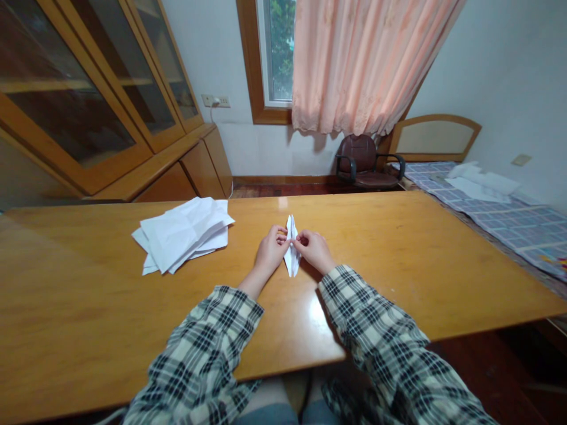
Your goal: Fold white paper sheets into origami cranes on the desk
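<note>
A narrow folded white paper piece (291, 254) stands on edge above the middle of the wooden table (398, 260). My left hand (271, 251) pinches its left side and my right hand (315, 249) pinches its right side, fingertips meeting near the top of the fold. Both hands are closed on the paper. My sleeves are checked black and white. A loose pile of white paper sheets (183, 233) lies on the table to the left of my hands.
A glass-fronted wooden cabinet (101, 100) stands at the left. Behind the table are a dark office chair (365, 162), a window with a pink curtain (358, 65), and a bed with a checked cover (500, 218) at the right.
</note>
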Action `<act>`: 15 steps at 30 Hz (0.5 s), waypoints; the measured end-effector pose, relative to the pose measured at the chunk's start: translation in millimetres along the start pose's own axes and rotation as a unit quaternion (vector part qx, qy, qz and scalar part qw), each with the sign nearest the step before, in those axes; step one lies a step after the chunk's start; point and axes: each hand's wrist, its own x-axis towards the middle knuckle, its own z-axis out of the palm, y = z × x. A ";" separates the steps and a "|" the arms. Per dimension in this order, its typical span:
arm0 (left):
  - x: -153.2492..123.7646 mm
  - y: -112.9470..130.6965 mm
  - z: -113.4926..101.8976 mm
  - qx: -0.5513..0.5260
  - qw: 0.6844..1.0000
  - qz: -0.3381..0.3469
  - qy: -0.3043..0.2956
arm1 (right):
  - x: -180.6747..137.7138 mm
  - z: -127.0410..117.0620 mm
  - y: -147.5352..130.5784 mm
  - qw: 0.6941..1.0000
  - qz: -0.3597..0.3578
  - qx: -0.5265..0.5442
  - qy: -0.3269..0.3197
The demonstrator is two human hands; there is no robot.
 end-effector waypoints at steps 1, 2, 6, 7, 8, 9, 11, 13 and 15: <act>0.0 0.4 -0.7 -0.007 1.000 -0.002 0.000 | -0.3 -0.4 -0.5 1.000 0.002 -0.005 0.001; -0.2 0.8 -1.4 -0.012 1.000 -0.003 0.000 | -0.6 -0.7 -0.9 1.000 0.004 -0.010 0.002; -0.1 -0.6 -2.6 -0.045 0.999 -0.017 0.005 | -0.7 -0.6 -1.2 1.000 0.013 -0.017 0.007; 0.1 -1.5 -2.2 -0.061 0.998 -0.024 0.003 | -0.5 -0.4 -0.9 1.000 0.015 -0.015 0.008; 0.5 -2.6 -1.5 -0.077 0.997 -0.031 0.002 | -0.3 -0.2 -0.5 1.000 0.016 -0.013 0.009; 0.9 -3.6 -0.7 -0.095 0.995 -0.038 0.001 | 0.0 0.2 0.1 1.000 0.015 -0.009 0.010; 1.6 -4.7 1.2 -0.133 0.990 -0.049 0.003 | 0.7 1.0 1.5 1.000 0.011 0.001 0.017; 2.1 -4.2 2.6 -0.174 0.983 -0.058 0.009 | 1.4 2.1 3.1 1.000 0.007 0.014 0.027; 2.2 -2.0 3.2 -0.210 0.975 -0.069 0.017 | 2.2 3.5 4.6 0.999 0.001 0.036 0.034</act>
